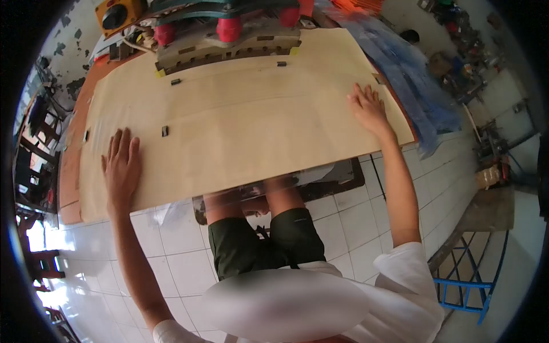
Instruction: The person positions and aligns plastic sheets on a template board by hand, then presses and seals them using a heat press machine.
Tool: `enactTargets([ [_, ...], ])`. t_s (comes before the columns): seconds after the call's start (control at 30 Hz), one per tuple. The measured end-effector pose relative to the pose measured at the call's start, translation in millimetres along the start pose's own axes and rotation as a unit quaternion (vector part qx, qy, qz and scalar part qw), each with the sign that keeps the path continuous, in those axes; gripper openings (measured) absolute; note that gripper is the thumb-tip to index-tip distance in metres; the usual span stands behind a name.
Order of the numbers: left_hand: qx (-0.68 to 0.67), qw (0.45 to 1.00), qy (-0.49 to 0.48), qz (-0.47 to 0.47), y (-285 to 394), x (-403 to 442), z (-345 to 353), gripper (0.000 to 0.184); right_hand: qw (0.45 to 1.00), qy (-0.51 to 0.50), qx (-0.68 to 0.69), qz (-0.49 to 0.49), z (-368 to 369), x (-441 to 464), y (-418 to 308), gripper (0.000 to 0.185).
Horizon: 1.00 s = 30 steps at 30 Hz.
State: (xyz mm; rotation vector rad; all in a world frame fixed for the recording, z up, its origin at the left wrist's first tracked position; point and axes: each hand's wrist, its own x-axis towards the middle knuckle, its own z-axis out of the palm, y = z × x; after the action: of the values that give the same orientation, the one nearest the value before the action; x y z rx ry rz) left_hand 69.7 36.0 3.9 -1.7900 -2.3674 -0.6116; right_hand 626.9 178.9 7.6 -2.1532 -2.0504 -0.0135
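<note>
A large beige sheet [246, 131] covers most of the tabletop in front of me. My left hand [122, 166] lies flat on the sheet's left part, fingers stretched out and pointing away from me. On the right part of the same sheet rests my right hand [368, 110], palm down with the fingers slightly apart. Nothing shows in either hand. A small dark block [165, 131] sits on the sheet to the right of my left hand. Farther back are another dark block [175, 82] and a third one [281, 64].
At the back edge stands a machine [229, 51] with a toothed metal bar and pink-red cylinders. An orange box with a black knob [114, 16] is at the back left. Blue plastic sheeting [409, 86] hangs along the right side. A blue metal rack [466, 284] stands lower right.
</note>
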Motion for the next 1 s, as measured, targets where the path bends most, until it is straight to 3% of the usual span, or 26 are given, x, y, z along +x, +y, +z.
enactTargets([
  [0.1, 0.057, 0.997, -0.042, -0.019, 1.5, 0.9, -7.7, 0.058, 0.999, -0.033, 0.008, -0.01, -8.0, -10.1, -3.0, 0.072],
  [0.33, 0.099, 0.995, 0.011, -0.03, -17.0, 3.0, 6.0, 0.055, 0.992, -0.059, 0.003, -0.111, -8.7, 14.7, 22.7, 0.062],
  [0.53, 0.073, 0.997, 0.032, -0.01, -14.6, 0.8, 2.7, 0.052, 0.989, -0.083, 0.033, -0.117, -10.3, 25.4, 24.7, 0.063],
  [0.77, 0.125, 0.991, 0.015, -0.033, 2.9, 5.9, -10.6, 0.06, 0.993, -0.096, 0.005, -0.067, -16.5, 33.3, 13.9, 0.065],
  [0.9, 0.159, 0.986, -0.029, -0.046, 3.3, 37.7, -0.7, 0.069, 0.99, -0.046, -0.003, -0.136, -19.9, 52.3, -17.5, 0.067],
  [1.0, 0.163, 0.986, -0.014, -0.001, 0.2, 79.0, 23.2, 0.073, 0.987, -0.05, -0.036, -0.147, -10.0, 70.6, -54.0, 0.067],
])
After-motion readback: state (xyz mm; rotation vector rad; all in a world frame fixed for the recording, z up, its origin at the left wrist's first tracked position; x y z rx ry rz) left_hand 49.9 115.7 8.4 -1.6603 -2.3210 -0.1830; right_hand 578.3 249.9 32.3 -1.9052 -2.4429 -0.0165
